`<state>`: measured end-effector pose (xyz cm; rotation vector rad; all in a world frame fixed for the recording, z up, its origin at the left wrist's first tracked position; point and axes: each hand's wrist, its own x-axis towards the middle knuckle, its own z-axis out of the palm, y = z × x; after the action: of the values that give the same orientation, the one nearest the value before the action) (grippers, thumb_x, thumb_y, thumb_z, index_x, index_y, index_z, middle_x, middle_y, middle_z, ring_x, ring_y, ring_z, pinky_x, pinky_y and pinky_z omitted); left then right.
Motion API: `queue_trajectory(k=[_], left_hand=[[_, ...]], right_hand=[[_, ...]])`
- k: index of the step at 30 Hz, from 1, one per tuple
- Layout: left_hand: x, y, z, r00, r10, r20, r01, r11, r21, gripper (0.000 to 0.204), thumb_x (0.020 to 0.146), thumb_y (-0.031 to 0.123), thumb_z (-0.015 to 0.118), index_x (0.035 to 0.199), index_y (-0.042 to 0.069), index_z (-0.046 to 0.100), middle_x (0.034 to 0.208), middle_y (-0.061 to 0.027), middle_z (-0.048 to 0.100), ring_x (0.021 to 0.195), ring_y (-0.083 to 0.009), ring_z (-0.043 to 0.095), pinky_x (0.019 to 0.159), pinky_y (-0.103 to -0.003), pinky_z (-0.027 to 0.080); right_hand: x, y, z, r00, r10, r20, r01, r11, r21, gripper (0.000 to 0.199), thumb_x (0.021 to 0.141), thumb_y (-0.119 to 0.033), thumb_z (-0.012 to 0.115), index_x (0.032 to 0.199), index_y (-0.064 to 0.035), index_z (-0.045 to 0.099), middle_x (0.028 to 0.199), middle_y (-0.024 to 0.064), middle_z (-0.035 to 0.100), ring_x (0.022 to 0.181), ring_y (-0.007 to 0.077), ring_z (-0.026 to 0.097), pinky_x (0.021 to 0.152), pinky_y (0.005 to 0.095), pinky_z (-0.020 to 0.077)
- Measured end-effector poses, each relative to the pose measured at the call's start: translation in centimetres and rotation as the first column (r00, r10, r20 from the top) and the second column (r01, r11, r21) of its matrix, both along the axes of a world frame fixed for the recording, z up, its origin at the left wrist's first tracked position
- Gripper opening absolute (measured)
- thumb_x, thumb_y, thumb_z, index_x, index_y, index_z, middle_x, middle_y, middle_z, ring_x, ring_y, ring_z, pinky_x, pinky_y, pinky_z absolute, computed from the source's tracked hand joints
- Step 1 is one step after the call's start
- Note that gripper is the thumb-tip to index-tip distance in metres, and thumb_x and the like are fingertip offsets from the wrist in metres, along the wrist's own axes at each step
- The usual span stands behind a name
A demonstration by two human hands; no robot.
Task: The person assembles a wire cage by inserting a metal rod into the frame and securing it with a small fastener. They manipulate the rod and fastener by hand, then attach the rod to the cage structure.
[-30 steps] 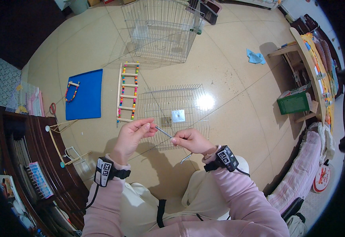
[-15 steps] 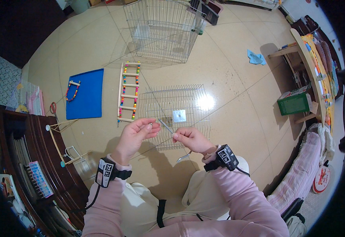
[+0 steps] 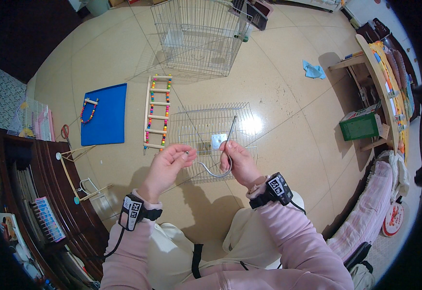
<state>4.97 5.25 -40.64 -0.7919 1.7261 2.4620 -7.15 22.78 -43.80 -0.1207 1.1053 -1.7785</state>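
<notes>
My right hand (image 3: 238,162) is closed around a thin, bent metal rod (image 3: 214,174). The rod's straight end points away from me, and its curved end loops below the fingers toward my left hand. My left hand (image 3: 168,164) pinches a small metallic piece (image 3: 187,153) between thumb and fingertips; its exact kind is too small to make out. Beneath both hands a flat wire grid panel (image 3: 199,123) lies on the floor. On that panel is a square, shiny metal plate (image 3: 219,141).
A wire cage (image 3: 196,43) stands at the far middle. Left of the panel lie a wooden ladder with coloured beads (image 3: 157,104) and a blue tray (image 3: 109,125) bearing a beaded perch (image 3: 89,112). Red-handled scissors (image 3: 65,130) and a wooden stand (image 3: 68,176) are farther left; a blue cloth (image 3: 313,70) lies right.
My right hand has turned the metal rod: its straight end now points away from me, and its curved end has swung toward my left hand. The left hand keeps its pinch.
</notes>
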Motion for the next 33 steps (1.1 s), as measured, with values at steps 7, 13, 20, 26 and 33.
queue_trajectory(k=[7, 13, 20, 26, 33], left_hand=[[0.0, 1.1, -0.3, 0.997, -0.08, 0.007, 0.08, 0.986, -0.148, 0.019, 0.089, 0.003, 0.043, 0.107, -0.001, 0.05, 0.096, -0.005, 0.059, 0.085, -0.0091, 0.054, 0.076, -0.023, 0.045], [0.0, 1.5, -0.3, 0.993, -0.114, 0.001, 0.113, 0.981, -0.159, 0.02, 0.089, 0.004, 0.043, 0.107, 0.0, 0.05, 0.101, -0.0066, 0.058, 0.086, -0.0098, 0.055, 0.078, -0.024, 0.044], [-0.3, 1.6, -0.1, 0.999, -0.033, -0.016, 0.03, 0.987, -0.158, 0.022, 0.088, 0.003, 0.047, 0.108, -0.002, 0.054, 0.097, -0.0068, 0.06, 0.085, -0.0098, 0.056, 0.077, -0.023, 0.047], [-0.3, 0.9, 0.3, 0.997, 0.064, 0.037, -0.065, 0.997, 0.028, 0.02, 0.086, 0.004, 0.051, 0.104, -0.004, 0.057, 0.096, -0.0106, 0.062, 0.084, -0.0141, 0.06, 0.075, -0.025, 0.05], [0.0, 0.0, 0.1, 0.999, -0.04, 0.008, 0.04, 0.998, -0.05, 0.018, 0.081, 0.001, 0.057, 0.099, -0.004, 0.06, 0.09, -0.0098, 0.063, 0.08, -0.0134, 0.061, 0.072, -0.023, 0.05]], right_hand=[[0.2, -0.3, 0.5, 0.992, -0.059, 0.115, 0.069, 0.994, -0.084, 0.025, 0.094, -0.028, 0.037, 0.091, -0.0061, 0.048, 0.057, 0.0006, 0.045, 0.051, 0.0088, 0.041, 0.05, 0.0201, 0.0325], [0.2, -0.6, 0.5, 0.989, -0.078, 0.123, 0.08, 0.997, -0.01, 0.021, 0.093, -0.026, 0.038, 0.092, -0.0066, 0.046, 0.055, 0.002, 0.046, 0.05, 0.0095, 0.041, 0.05, 0.0217, 0.0344], [0.7, -0.9, 1.1, 0.993, -0.118, 0.028, 0.114, 0.989, 0.095, 0.021, 0.093, -0.027, 0.039, 0.091, -0.0088, 0.048, 0.056, -0.0008, 0.046, 0.047, 0.0058, 0.037, 0.041, 0.019, 0.0255], [1.0, -1.1, 1.4, 0.994, -0.109, 0.013, 0.107, 0.989, 0.105, 0.022, 0.093, -0.029, 0.039, 0.09, -0.009, 0.048, 0.057, -0.0009, 0.048, 0.047, 0.0051, 0.038, 0.041, 0.0185, 0.0259], [1.0, -1.1, 0.6, 0.995, -0.1, 0.018, 0.099, 0.993, 0.056, 0.021, 0.093, -0.027, 0.039, 0.09, -0.0088, 0.049, 0.057, -0.001, 0.047, 0.048, 0.0054, 0.039, 0.043, 0.0185, 0.0274]])
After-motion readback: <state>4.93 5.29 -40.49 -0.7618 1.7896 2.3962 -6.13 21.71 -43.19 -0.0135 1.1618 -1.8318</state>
